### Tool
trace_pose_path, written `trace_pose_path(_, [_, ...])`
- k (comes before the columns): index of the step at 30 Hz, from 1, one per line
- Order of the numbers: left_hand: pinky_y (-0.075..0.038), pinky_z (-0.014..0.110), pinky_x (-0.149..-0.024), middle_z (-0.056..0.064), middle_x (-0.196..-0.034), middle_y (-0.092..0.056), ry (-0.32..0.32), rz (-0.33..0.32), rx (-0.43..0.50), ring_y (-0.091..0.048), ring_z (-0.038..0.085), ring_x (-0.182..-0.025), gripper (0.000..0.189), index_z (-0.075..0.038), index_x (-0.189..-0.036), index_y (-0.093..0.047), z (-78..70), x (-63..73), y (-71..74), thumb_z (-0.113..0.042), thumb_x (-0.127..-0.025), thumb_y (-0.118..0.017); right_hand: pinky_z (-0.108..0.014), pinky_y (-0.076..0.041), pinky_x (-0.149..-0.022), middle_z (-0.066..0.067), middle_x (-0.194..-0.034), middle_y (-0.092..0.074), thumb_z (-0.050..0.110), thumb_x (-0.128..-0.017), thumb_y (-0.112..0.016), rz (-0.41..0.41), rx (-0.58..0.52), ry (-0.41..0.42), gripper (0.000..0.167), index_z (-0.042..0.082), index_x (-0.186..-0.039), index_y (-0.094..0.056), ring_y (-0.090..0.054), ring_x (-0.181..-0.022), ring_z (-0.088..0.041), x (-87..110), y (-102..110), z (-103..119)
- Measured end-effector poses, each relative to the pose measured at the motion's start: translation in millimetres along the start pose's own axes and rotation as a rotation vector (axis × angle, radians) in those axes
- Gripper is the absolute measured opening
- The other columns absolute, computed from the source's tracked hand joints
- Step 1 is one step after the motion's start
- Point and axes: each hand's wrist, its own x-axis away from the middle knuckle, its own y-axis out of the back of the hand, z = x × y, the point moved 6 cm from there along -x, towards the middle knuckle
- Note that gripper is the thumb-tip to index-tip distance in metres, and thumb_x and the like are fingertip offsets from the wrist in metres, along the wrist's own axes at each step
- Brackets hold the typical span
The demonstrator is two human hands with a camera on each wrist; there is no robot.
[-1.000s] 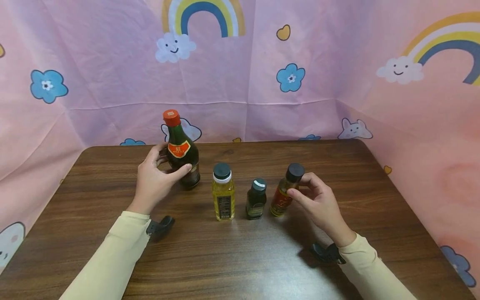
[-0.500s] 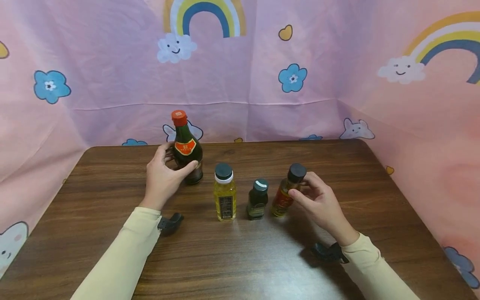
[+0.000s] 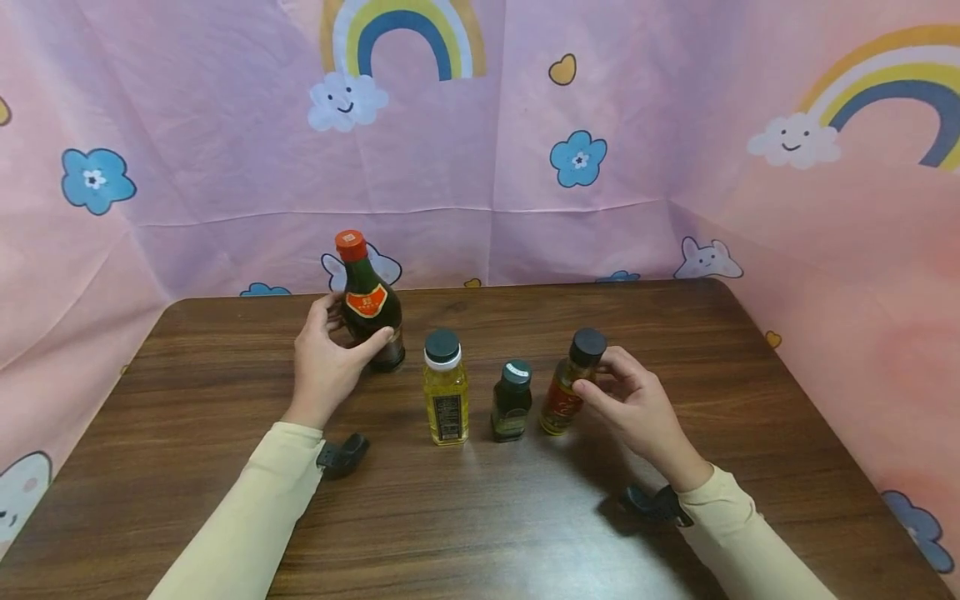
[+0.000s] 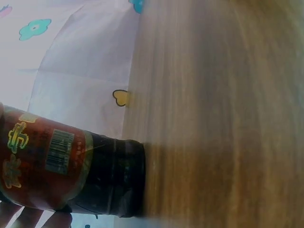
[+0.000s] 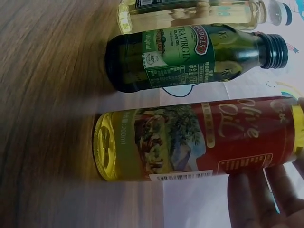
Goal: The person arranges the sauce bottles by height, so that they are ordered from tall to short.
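My left hand [image 3: 330, 367] grips a tall dark-green glass bottle [image 3: 366, 302] with a red cap and an orange-red neck label. In the left wrist view, the base of that bottle [image 4: 118, 175] is at the tabletop; whether it touches is hard to tell. On the right, my right hand [image 3: 633, 404] holds a small olive oil bottle [image 3: 562, 396] with a black cap and red label, thumb in front. The right wrist view shows the fingers [image 5: 256, 194] on the side of this olive oil bottle [image 5: 190, 137], its base at the wood.
Between the hands stand a clear bottle of yellow oil [image 3: 447, 400] with a dark green cap and a small dark-green olive oil bottle [image 3: 512, 402]. All are on a brown wooden table [image 3: 450, 525]. A pink patterned cloth [image 3: 435, 167] hangs behind and at the sides.
My left hand and the tall green bottle have shifted to the right, closer to the yellow oil bottle. My right hand and its bottle have stayed put.
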Motion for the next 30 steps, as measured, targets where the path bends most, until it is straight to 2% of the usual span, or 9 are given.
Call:
trace_pose_path(9, [-0.05, 0.053, -0.102, 0.014, -0.136, -0.058, 0.004, 0.041, 0.025, -0.057, 0.029, -0.122, 0.086, -0.009, -0.151, -0.043, 2.0, -0.6, -2.8, -0.042, -0.084, -0.087, -0.024, -0.056, -0.09, -0.007, -0.116, -0.069, 0.004, -0.095, -0.073, 0.054, -0.009, -0.057, 0.028, 0.005, -0.123, -0.067, -0.067, -0.109, -0.013, -1.7, 1, 6])
trace_pose_path(17, [-0.05, 0.054, -0.102, 0.014, -0.138, -0.057, 0.0, 0.05, 0.022, -0.057, 0.03, -0.124, 0.085, -0.011, -0.153, -0.04, 3.2, 0.9, -2.7, -0.041, -0.086, -0.085, -0.026, -0.058, -0.088, -0.01, -0.113, -0.072, 0.002, -0.092, -0.077, 0.011, -0.049, -0.053, 0.028, 0.003, -0.119, -0.069, -0.07, -0.106, -0.011, -3.4, -1, 9])
trace_pose_path(24, [-0.049, 0.055, -0.105, 0.015, -0.145, -0.049, -0.005, 0.1, 0.021, -0.055, 0.033, -0.129, 0.091, -0.013, -0.157, -0.033, 0.9, 5.0, -4.3, -0.04, -0.087, -0.084, -0.023, -0.057, -0.086, -0.012, -0.114, -0.074, 0.006, -0.091, -0.079, -0.005, 0.0, -0.105, 0.027, 0.003, -0.117, -0.071, -0.07, -0.103, -0.008, -1.3, 0, 7])
trace_pose_path(27, [-0.048, 0.055, -0.106, 0.014, -0.15, -0.043, -0.012, 0.122, 0.025, -0.052, 0.033, -0.133, 0.095, -0.015, -0.16, -0.027, -1.5, 7.8, -0.6, -0.039, -0.088, -0.084, -0.023, -0.057, -0.087, -0.013, -0.114, -0.074, 0.006, -0.091, -0.079, -0.007, 0.006, -0.111, 0.027, 0.003, -0.117, -0.072, -0.07, -0.104, -0.008, -0.8, 0, 6])
trace_pose_path(30, [-0.047, 0.058, -0.107, 0.013, -0.153, -0.039, -0.023, 0.127, 0.017, -0.048, 0.032, -0.136, 0.098, -0.017, -0.162, -0.023, -5.2, 10.9, 9.0, -0.038, -0.088, -0.084, -0.023, -0.057, -0.089, -0.013, -0.114, -0.074, 0.005, -0.091, -0.079, -0.009, -0.001, -0.1, 0.026, 0.002, -0.116, -0.071, -0.07, -0.105, -0.008, -1.0, 0, 6])
